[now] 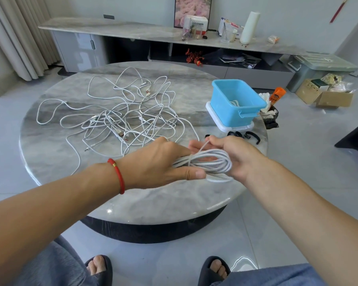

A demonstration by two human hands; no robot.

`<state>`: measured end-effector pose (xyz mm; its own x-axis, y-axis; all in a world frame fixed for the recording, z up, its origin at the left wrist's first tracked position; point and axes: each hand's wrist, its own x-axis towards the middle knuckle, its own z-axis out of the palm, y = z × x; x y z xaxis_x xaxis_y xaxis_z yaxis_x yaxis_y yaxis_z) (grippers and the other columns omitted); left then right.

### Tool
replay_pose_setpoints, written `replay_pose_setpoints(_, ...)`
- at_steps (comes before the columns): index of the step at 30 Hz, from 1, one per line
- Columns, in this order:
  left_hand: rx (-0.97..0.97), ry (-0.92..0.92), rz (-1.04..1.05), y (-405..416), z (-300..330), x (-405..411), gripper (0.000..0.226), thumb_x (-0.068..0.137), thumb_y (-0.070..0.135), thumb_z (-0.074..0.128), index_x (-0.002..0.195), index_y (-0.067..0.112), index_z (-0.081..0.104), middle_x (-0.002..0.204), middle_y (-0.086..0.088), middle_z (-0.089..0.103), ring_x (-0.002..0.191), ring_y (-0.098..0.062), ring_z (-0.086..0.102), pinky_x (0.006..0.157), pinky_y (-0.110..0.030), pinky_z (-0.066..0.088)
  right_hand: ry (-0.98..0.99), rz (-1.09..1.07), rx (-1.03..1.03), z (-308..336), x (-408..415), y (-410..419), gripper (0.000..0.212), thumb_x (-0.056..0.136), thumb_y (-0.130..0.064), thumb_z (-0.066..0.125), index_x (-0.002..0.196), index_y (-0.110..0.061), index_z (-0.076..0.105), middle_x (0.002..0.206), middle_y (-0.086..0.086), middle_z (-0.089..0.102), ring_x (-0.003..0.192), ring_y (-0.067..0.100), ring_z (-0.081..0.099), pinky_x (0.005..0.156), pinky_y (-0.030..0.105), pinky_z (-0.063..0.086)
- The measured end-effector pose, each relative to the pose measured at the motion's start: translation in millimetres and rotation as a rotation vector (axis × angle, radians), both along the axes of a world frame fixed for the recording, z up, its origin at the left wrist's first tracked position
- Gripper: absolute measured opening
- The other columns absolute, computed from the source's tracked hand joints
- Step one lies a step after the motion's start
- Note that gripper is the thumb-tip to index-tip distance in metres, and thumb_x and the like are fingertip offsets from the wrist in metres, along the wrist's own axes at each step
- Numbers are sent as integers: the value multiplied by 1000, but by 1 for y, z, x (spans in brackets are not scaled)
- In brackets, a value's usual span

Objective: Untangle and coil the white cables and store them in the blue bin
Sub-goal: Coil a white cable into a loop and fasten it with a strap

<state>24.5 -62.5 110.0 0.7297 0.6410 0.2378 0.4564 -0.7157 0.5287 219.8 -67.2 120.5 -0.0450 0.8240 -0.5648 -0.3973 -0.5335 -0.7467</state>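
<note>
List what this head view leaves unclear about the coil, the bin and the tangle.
- Coiled white cable: its left end is hidden under the left hand; that grip is unreadable.
- Blue bin: the near wall hides most of the contents; only a bit of white cable shows.
- Tangled cables: overlapping strands, count indeterminable.
- Black straps: too small to identify.

The left hand's [159, 159] fingers are hidden behind the coiled bundle of white cable [207, 162]. The blue plastic bin's [237, 100] near wall hides most of its contents. Small black objects [244, 135] at the round marble table's [132, 195] right edge are too small to identify. Both forearms are cut off by the picture's edges.
</note>
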Motion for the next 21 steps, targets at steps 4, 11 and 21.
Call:
replay_pose_setpoints(4,-364,-70,-43,-3,1,2,45,79,51,76,73,12,54,57,4,41,51,-11,36,50,-23,32,166,-64,55,3,-6,-2,35,110,-4,34,79,-5,53,61,9,66,49,17,69,47,27,59)
replay_pose_setpoints(11,-926,-368,231,7,-5,2,43,91,-7,63,71,18,35,59,0,24,45,-14,21,43,-23,19,-52,30,166,-5,-12,6,29,102,8,39,79,-7,49,62,3,32,50,12,32,45,23,44)
replay_pose_setpoints(21,-1178,-288,271,13,-17,2,16,91,-1,62,84,11,54,66,-3,37,50,-11,21,44,-22,18,-578,525,294,-19,-16,-8,12,103,-17,61,97,-9,69,77,7,63,50,3,41,51,22,32)
